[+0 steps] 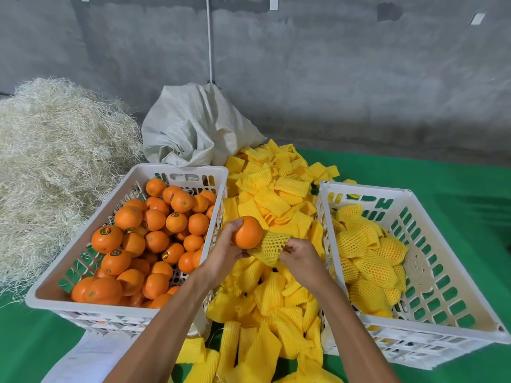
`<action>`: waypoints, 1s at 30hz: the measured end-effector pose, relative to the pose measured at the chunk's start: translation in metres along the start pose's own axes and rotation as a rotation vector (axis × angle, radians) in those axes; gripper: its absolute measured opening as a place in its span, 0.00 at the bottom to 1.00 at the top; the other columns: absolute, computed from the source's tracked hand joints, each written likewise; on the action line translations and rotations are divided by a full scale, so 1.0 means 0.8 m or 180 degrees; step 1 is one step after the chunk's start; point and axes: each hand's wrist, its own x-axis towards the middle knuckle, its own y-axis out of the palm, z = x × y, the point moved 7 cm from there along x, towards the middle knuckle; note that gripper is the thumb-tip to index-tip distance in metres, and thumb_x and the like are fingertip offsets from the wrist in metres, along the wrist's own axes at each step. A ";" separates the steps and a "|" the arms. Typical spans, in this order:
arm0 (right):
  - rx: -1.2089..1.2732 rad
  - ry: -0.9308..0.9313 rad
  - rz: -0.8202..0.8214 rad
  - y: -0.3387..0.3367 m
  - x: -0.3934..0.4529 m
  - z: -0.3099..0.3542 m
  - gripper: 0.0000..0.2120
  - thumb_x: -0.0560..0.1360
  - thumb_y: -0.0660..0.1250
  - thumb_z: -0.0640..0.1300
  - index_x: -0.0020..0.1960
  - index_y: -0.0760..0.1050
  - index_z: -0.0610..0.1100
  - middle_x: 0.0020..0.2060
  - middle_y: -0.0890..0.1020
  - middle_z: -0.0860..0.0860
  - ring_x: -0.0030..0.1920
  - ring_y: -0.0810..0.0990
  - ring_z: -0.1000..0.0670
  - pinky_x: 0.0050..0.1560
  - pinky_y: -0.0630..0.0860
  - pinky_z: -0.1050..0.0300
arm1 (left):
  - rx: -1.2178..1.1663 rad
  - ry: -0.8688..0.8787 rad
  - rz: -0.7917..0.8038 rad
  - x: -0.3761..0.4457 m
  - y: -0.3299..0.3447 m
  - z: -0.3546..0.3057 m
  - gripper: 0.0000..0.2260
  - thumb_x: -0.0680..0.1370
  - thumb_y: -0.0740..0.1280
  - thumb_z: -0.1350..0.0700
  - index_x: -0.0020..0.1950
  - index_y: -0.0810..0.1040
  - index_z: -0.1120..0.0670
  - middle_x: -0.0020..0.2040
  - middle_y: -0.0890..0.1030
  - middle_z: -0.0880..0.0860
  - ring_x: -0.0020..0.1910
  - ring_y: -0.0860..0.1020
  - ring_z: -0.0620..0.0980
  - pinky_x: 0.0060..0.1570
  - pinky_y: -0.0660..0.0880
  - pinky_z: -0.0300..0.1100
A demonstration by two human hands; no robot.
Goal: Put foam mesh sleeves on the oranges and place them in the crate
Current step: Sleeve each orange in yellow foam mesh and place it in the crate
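Two hands meet over the yellow sleeve pile (pixel 272 208), the left hand (pixel 225 251) holding an orange (pixel 247 232) and the right hand (pixel 300 255) pinching a foam mesh sleeve (pixel 269 246) against it, between two white crates (pixel 442 261).

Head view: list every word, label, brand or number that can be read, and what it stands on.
No text reads clearly.
Round stickers on the bare oranges in the left white plastic crate: too small.
Cut-out letters in both crates' far walls, left and right: not legible.
White paper sheet: blurred.
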 end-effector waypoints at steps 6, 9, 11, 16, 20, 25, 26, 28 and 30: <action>-0.0033 0.0183 0.0027 0.017 -0.011 0.002 0.21 0.82 0.58 0.32 0.38 0.53 0.47 0.31 0.55 0.52 0.26 0.54 0.54 0.30 0.56 0.64 | -0.0220 -0.0347 0.0372 -0.003 0.009 0.010 0.40 0.70 0.70 0.34 0.75 0.70 0.56 0.59 0.81 0.62 0.54 0.77 0.60 0.59 0.74 0.57; 0.0507 0.0304 -0.0385 0.002 -0.016 -0.008 0.19 0.78 0.57 0.26 0.37 0.57 0.44 0.29 0.56 0.52 0.25 0.51 0.55 0.29 0.54 0.61 | -0.0374 -0.0502 0.0409 -0.006 0.008 0.014 0.41 0.68 0.71 0.34 0.73 0.71 0.58 0.54 0.83 0.63 0.48 0.76 0.59 0.56 0.77 0.55; 0.0550 0.0389 -0.0664 -0.008 -0.018 -0.014 0.19 0.76 0.59 0.25 0.36 0.58 0.43 0.29 0.56 0.50 0.25 0.51 0.55 0.27 0.53 0.64 | -0.0337 -0.0594 0.0511 -0.010 0.013 0.016 0.40 0.67 0.72 0.34 0.72 0.71 0.57 0.54 0.84 0.63 0.44 0.78 0.56 0.53 0.80 0.53; 0.1284 0.0626 -0.1019 -0.023 -0.018 -0.035 0.10 0.80 0.64 0.32 0.44 0.81 0.40 0.37 0.85 0.48 0.35 0.81 0.48 0.36 0.78 0.51 | -0.0495 -0.0502 0.0691 -0.008 0.018 0.008 0.37 0.74 0.68 0.34 0.76 0.68 0.53 0.69 0.79 0.63 0.63 0.76 0.67 0.62 0.80 0.55; 0.2211 0.0738 -0.0774 -0.005 -0.011 -0.036 0.09 0.81 0.67 0.38 0.59 0.82 0.45 0.51 0.87 0.46 0.52 0.86 0.45 0.45 0.84 0.51 | -0.0402 -0.0427 0.0599 -0.008 0.016 0.004 0.37 0.74 0.73 0.36 0.76 0.69 0.57 0.64 0.83 0.59 0.51 0.85 0.57 0.54 0.82 0.48; 0.2195 0.0884 -0.0604 -0.001 -0.007 -0.032 0.08 0.81 0.68 0.42 0.57 0.83 0.51 0.53 0.87 0.48 0.54 0.86 0.48 0.44 0.82 0.57 | -0.0159 -0.0163 0.0321 -0.011 0.013 0.000 0.39 0.63 0.83 0.50 0.71 0.72 0.49 0.60 0.83 0.59 0.53 0.84 0.61 0.56 0.81 0.54; 0.2108 0.0879 -0.0504 0.001 -0.005 -0.031 0.09 0.81 0.69 0.42 0.57 0.83 0.52 0.54 0.87 0.49 0.55 0.86 0.49 0.46 0.82 0.57 | 0.0023 -0.0053 0.0268 -0.012 0.012 -0.002 0.37 0.63 0.82 0.51 0.70 0.74 0.47 0.60 0.82 0.59 0.51 0.84 0.59 0.54 0.81 0.53; 0.2009 0.0797 -0.0315 0.006 -0.002 -0.027 0.11 0.81 0.68 0.40 0.60 0.82 0.51 0.57 0.86 0.49 0.59 0.84 0.48 0.56 0.81 0.50 | 0.0438 0.0143 0.0222 -0.014 0.011 -0.004 0.34 0.65 0.83 0.53 0.70 0.76 0.44 0.62 0.79 0.59 0.50 0.83 0.56 0.51 0.82 0.54; 0.1705 0.0645 -0.0180 0.007 0.001 -0.023 0.14 0.81 0.66 0.37 0.64 0.80 0.47 0.59 0.85 0.48 0.61 0.83 0.46 0.64 0.78 0.43 | 0.0853 0.0230 0.0314 -0.014 0.015 0.000 0.31 0.71 0.81 0.59 0.71 0.77 0.42 0.64 0.78 0.57 0.50 0.83 0.58 0.50 0.83 0.57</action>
